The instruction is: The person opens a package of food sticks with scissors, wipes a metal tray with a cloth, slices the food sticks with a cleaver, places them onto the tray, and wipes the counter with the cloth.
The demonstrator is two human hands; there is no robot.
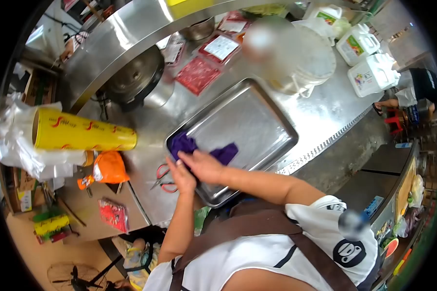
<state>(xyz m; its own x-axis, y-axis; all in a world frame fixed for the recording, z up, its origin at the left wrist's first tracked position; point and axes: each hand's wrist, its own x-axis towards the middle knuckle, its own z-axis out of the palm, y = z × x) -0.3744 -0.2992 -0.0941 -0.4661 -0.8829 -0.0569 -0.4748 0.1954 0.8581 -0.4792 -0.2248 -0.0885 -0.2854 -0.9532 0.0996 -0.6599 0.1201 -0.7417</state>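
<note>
Some purple cloth (183, 143) lay in a metal tray (262, 121) by the right hand (206, 166), left hand (183, 178) alongside; whether any fingers gripped it couldn't be told.

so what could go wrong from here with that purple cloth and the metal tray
The left hand could brush the red-handled scissors lying close beside it, perhaps snagging or nicking a finger. Pressing the purple cloth near the corner of the metal tray might make the tray slide or tip. The pack of red meat sits just beyond the tray's far side, so a shifting tray could bump it.
</note>
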